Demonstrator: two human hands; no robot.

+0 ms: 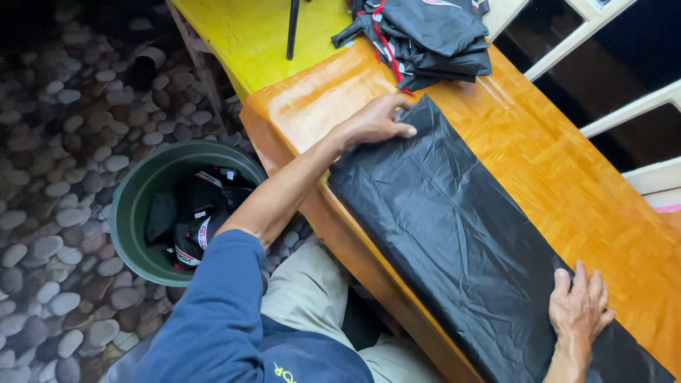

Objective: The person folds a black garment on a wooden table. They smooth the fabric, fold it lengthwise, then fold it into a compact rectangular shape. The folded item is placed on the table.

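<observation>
A glossy orange wooden table (pixel 567 184) runs from 11 to 5 o'clock, over a floor of rounded pebbles (pixel 57 213). A long black plastic sheet (pixel 454 241) lies flat along it. My left hand (pixel 379 120) rests open on its far end at 12 o'clock, my right hand (pixel 578 308) pressed flat, fingers spread, on the near end at 5 o'clock; my hands are well apart. A folded pile of black fabric (pixel 425 35) sits beyond at 12. A green bucket (pixel 135 206) of dark bundles stands at 9.

White-and-red labels (pixel 203 228) in green tub (pixel 135 213)
</observation>
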